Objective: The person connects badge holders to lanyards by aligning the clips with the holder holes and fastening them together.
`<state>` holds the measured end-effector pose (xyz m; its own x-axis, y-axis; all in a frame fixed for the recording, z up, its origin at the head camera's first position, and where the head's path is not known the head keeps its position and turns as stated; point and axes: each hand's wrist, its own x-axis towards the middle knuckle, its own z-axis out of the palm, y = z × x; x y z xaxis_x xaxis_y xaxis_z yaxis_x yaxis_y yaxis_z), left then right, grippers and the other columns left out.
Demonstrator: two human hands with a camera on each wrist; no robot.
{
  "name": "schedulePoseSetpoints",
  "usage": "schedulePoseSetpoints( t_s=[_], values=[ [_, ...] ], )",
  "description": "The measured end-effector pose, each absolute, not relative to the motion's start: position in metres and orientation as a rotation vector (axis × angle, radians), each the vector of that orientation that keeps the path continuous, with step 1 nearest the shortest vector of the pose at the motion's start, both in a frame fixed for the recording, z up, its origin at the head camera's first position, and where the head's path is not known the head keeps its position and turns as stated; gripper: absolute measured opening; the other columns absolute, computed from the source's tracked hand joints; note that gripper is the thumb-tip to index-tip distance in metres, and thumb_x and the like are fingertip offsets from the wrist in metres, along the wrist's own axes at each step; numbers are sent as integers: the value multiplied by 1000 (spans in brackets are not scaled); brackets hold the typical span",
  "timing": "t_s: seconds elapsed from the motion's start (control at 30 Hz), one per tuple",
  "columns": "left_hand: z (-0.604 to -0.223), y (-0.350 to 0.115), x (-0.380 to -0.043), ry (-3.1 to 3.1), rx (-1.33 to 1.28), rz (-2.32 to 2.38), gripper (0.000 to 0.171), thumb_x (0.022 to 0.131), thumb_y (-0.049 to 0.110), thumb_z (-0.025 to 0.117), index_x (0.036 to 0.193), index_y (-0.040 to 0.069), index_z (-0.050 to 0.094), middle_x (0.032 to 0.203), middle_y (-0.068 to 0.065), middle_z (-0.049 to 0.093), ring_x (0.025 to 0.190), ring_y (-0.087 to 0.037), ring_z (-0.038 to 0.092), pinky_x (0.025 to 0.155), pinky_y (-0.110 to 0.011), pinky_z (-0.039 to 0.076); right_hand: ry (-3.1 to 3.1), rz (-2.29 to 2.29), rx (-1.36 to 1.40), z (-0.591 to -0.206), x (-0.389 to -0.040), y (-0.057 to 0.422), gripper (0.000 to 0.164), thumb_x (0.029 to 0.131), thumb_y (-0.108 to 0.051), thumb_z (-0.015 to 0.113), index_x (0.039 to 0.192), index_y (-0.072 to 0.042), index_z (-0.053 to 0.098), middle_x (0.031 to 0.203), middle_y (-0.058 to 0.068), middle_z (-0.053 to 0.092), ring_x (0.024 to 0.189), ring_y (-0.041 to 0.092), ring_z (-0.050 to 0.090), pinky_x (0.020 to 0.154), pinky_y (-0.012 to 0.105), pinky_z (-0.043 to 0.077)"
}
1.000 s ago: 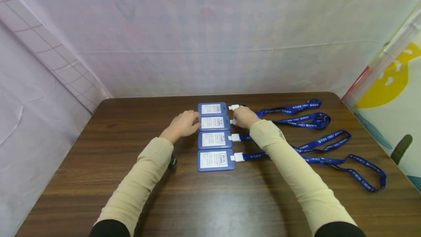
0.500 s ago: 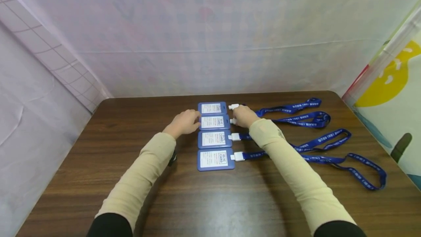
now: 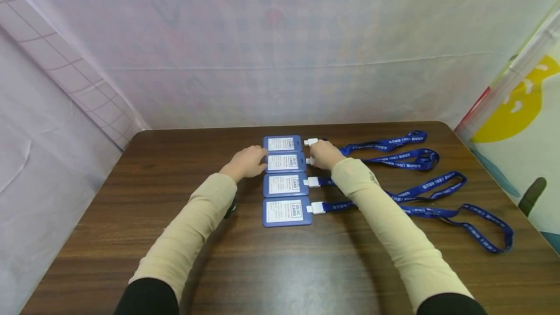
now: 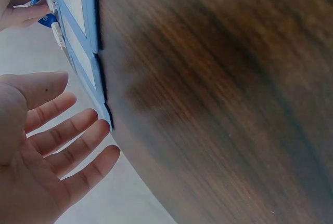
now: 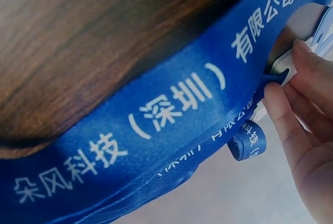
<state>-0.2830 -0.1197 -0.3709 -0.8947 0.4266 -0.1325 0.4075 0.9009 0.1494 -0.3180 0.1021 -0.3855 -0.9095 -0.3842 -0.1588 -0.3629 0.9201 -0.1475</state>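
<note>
Several blue ID card holders lie flat in a column on the table. My left hand (image 3: 247, 161) is at the left ends of the far holder (image 3: 282, 144) and the second holder (image 3: 286, 163); its fingers are extended and loosely spread in the left wrist view, holding nothing. With thumb and finger, my right hand (image 3: 324, 154) pinches the white lanyard clip (image 5: 285, 64) just right of the second holder. A blue lanyard (image 5: 182, 94) with white lettering runs from that clip past the right wrist camera. Whether this clip is hooked into the holder is hidden by my fingers.
Beyond my right hand, another white clip (image 3: 311, 142) lies apart from the far holder. The two nearer holders (image 3: 286, 212) have clips (image 3: 317, 208) at their slots. Blue lanyards (image 3: 430, 188) stretch rightward across the brown table (image 3: 144, 183). A pale curtain (image 3: 280, 62) hangs behind.
My left hand and forearm have shifted slightly to the right, toward the far holders. My right hand keeps its place, and the holders and lanyards look unmoved.
</note>
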Motion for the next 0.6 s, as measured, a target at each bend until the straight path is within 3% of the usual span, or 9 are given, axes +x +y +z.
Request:
schedulePoseSetpoints(
  t_s=[0.4,0.6],
  values=[
    [-372,-116,-288,2870,606,173,40,88,21,60,122,1,54,121,-16,53,111,-27,50,92,-40,41,2904,-172,-570,-386,-317,103,12,77,-6,69,87,-1,68,81,9,63,70,20,57,70,34,50],
    [-376,-114,-291,2862,631,146,33,86,27,62,108,2,60,115,-14,55,105,-25,52,88,-39,43,2909,-170,-573,-384,-316,102,10,77,-6,69,85,-1,68,79,9,63,69,20,57,69,34,49]
  ],
)
